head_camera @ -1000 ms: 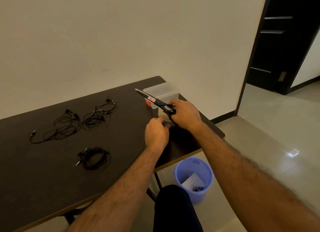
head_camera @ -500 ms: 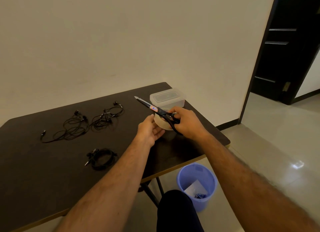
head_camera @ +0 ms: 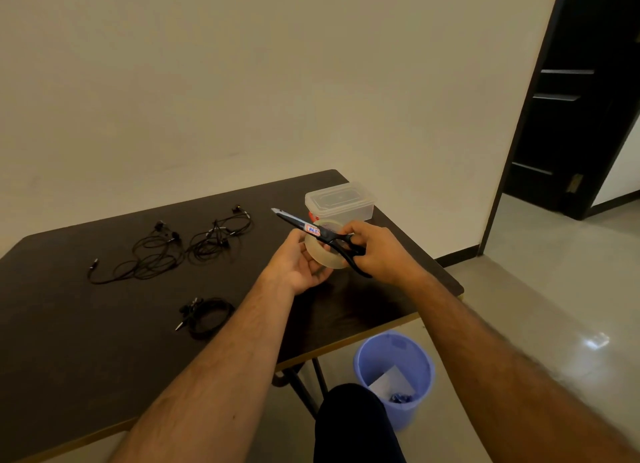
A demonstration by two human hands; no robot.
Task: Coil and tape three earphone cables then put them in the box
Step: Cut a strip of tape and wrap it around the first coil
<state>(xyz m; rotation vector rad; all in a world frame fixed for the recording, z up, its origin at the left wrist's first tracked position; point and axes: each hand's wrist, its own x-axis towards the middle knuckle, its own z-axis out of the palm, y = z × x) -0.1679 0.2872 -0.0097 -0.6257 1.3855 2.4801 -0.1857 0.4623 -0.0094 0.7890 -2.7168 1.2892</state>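
Observation:
My left hand (head_camera: 298, 265) holds a clear tape roll (head_camera: 323, 253) above the dark table (head_camera: 69, 341). My right hand (head_camera: 379, 251) grips black scissors (head_camera: 311, 227) by the handles, blades shut and pointing up-left across the roll. A coiled black earphone cable (head_camera: 207, 315) lies near the table's front. Two loose earphone cables lie further back: one (head_camera: 145, 255) at left, another (head_camera: 221, 236) to its right. The clear plastic box (head_camera: 341, 201) with its lid on stands at the table's far right corner.
A blue waste bin (head_camera: 394, 369) with scraps inside stands on the floor under the table's right edge. My dark-clad knee (head_camera: 353, 424) is below. A dark doorway (head_camera: 581, 92) opens at the right; a plain wall runs behind the table.
My left hand turned palm-up and lifted the tape roll off the table to the scissors. The camera view tilted down a little.

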